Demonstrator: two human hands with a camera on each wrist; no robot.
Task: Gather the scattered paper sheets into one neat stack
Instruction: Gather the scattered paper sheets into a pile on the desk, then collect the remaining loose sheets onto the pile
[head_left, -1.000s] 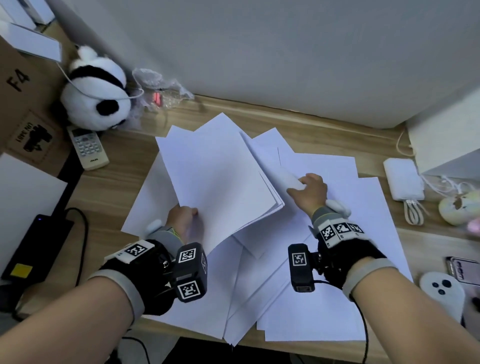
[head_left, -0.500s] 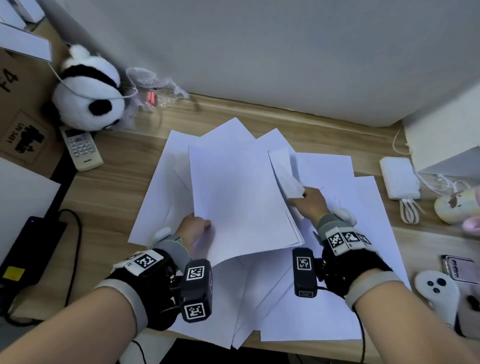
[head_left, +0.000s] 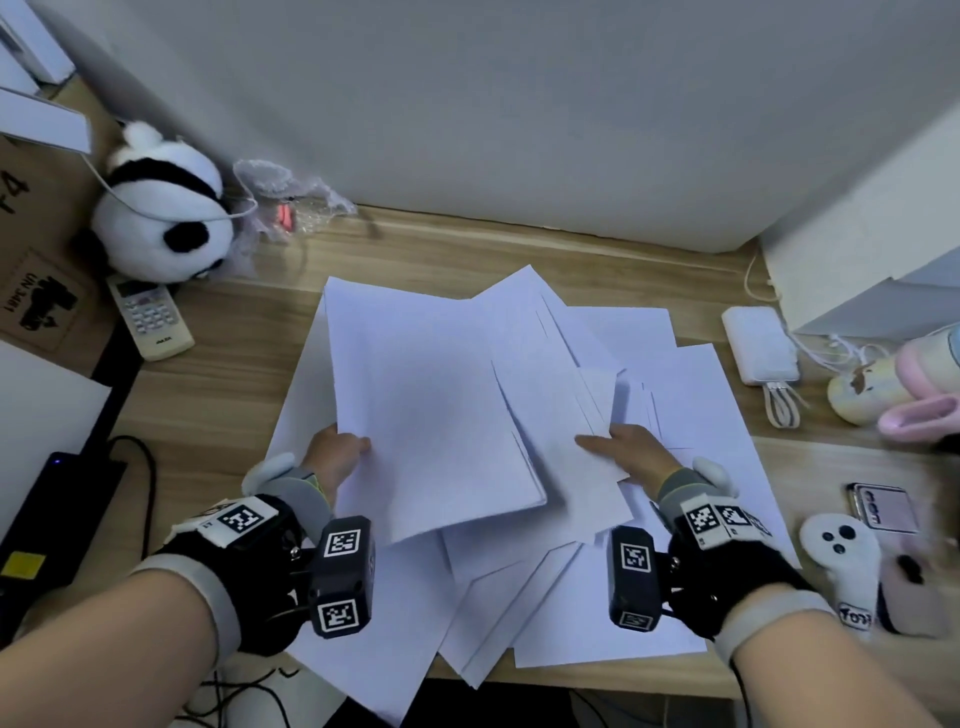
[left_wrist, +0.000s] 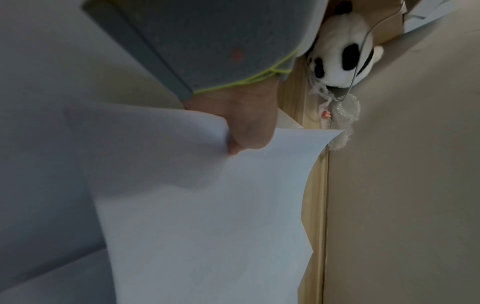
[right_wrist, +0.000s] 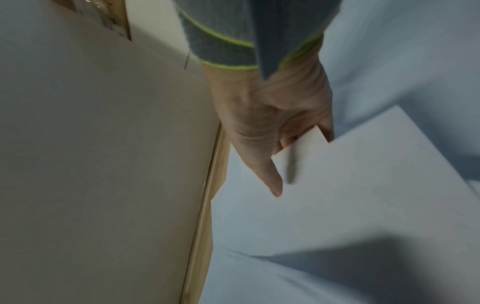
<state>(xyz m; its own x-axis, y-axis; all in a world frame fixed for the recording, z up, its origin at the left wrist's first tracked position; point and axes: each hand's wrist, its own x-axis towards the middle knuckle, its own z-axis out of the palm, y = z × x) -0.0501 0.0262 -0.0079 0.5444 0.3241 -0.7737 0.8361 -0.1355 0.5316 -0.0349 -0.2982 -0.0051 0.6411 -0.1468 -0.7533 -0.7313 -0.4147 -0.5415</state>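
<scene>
Left hand (head_left: 335, 457) grips the raised sheets (head_left: 431, 415); right hand (head_left: 631, 453) pinches their right side.

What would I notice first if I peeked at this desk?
The big mess of white paper sheets fanned over the middle of the wooden desk. The left hand grips a held bundle, and the right hand pinches another sheet. A panda plush sits far left.

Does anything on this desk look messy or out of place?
Yes: the loose sheets lie fanned at clashing angles, some jutting past the desk's front edge. A cable is draped over the panda toy.
</scene>
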